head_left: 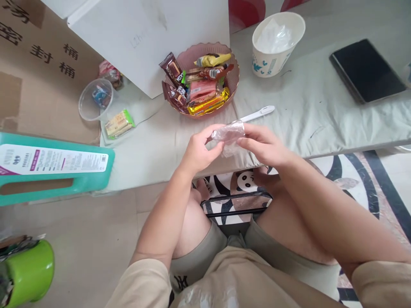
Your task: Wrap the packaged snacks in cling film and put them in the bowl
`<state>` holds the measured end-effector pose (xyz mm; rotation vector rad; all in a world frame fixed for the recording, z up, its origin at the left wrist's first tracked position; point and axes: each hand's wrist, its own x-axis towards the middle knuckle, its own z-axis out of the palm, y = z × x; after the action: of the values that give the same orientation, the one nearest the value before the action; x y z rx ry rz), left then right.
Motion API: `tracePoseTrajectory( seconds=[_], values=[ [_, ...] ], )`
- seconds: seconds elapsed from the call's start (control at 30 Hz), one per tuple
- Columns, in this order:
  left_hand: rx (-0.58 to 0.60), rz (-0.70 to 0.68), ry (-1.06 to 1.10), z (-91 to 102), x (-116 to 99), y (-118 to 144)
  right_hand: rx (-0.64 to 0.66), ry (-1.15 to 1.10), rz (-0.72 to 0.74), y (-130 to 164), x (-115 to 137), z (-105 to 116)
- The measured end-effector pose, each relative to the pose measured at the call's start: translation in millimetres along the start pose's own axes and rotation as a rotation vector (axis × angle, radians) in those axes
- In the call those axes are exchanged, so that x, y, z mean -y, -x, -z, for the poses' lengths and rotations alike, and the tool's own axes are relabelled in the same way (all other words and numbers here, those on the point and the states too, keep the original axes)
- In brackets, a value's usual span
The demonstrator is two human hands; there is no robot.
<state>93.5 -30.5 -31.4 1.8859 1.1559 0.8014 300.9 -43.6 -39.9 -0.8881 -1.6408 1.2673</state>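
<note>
Between both hands, above the front edge of the cloth-covered table, is a crumpled piece of clear plastic film [229,133]. My left hand [204,147] pinches its left side between thumb and fingers. On the other side my right hand [261,143] grips the film's right edge. Whether anything lies inside the film I cannot make out. Just behind the hands lies a white plastic utility knife or pen-like stick [257,114]. A pink scalloped bowl [236,79] filled with wrapped snacks stands beyond it.
A paper cup [269,64] with clear plastic inside and a black tablet [367,70] are to the right. Leftward are a wrapped biscuit [119,124], a clear plastic tub [85,100], a green jug [107,169] and a cardboard box [38,102]. A green bin [35,271] stands on the floor.
</note>
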Motion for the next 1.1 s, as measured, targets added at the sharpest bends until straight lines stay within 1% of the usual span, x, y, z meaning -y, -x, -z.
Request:
tracePoseTrajectory(
  seconds=[0.1, 0.13, 0.17, 0.23, 0.27, 0.37, 0.43, 0.47, 0.5, 0.57, 0.63, 0.67, 0.7, 0.77, 0.83, 0.9, 0.93, 1.0, 1.07, 1.1],
  values=[
    [-0.098, 0.094, 0.079, -3.7, 1, -5, -0.227, 0.114, 0.02, 2, -7, 6],
    [-0.125, 0.11, 0.088, -4.5, -1, -6, -0.254, 0.125, 0.029, 1, -9, 6],
    [-0.142, 0.121, 0.089, -5.3, -4, -7, -0.234, 0.109, 0.03, 0, -11, 6],
    [-0.146, 0.134, 0.077, -7.9, -10, -7, -0.13, 0.016, 0.006, -6, -13, 5],
    [-0.141, 0.138, 0.062, -9.7, -13, -7, -0.099, -0.04, -0.012, -10, -13, 4],
    [-0.166, 0.096, 0.01, -14.6, -19, -13, -0.114, -0.186, -0.032, -24, -9, 6],
    [-0.207, 0.051, -0.023, -14.1, -22, -24, -0.133, -0.269, -0.036, -33, -6, 11],
    [-0.224, 0.028, -0.051, -12.0, -24, -32, -0.167, -0.301, -0.044, -38, -4, 15],
    [-0.245, 0.0, -0.092, -8.6, -27, -42, -0.232, -0.326, -0.052, -42, -3, 20],
    [-0.303, -0.085, -0.21, 0.5, -36, -68, -0.443, -0.362, -0.081, -50, -2, 32],
    [-0.357, -0.2, -0.32, 8.9, -47, -104, -0.669, -0.404, -0.141, -57, -4, 44],
    [-0.353, -0.246, -0.354, 11.0, -53, -125, -0.752, -0.432, -0.178, -60, -5, 50],
    [-0.315, -0.286, -0.369, 11.1, -57, -147, -0.806, -0.457, -0.21, -62, -7, 56],
    [-0.212, -0.334, -0.379, 4.4, -61, -195, -0.846, -0.472, -0.241, -66, -9, 66],
    [-0.082, -0.343, -0.441, -10.0, -58, -240, -0.84, -0.462, -0.222, -66, -10, 72],
    [0.047, -0.302, -0.559, -27.0, -54, -277, -0.849, -0.461, -0.195, -66, -10, 76],
    [0.125, -0.265, -0.627, -34.6, -52, -292, -0.858, -0.458, -0.192, -66, -11, 78],
    [0.349, -0.161, -0.746, -45.9, -51, -312, -0.866, -0.432, -0.212, -65, -12, 80],
    [0.586, -0.037, -0.841, -52.2, -54, -324, -0.853, -0.39, -0.251, -65, -14, 83],
    [0.669, 0.011, -0.872, -54.5, -56, -327, -0.847, -0.373, -0.266, -65, -14, 84]
  ],
)
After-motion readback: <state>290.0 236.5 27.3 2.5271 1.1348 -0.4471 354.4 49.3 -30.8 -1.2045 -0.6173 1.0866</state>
